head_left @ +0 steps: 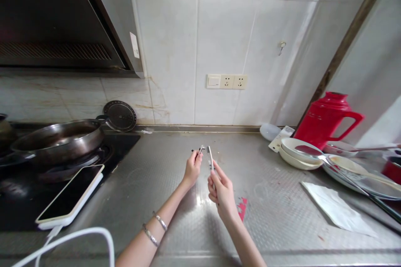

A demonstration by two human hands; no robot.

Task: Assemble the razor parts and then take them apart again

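Observation:
Above the middle of the steel counter, my left hand pinches a small metal-and-dark object, too small to identify. Close beside it on the right, my right hand is closed round the handle of a small brush like a toothbrush. The brush stands nearly upright, its head level with the small object and a narrow gap apart. Two silver bracelets circle my left wrist and forearm.
A pan sits on the black stove at left, with a phone and white cable nearer. At right are bowls, plates, a red thermos and a white napkin. Wall sockets are behind.

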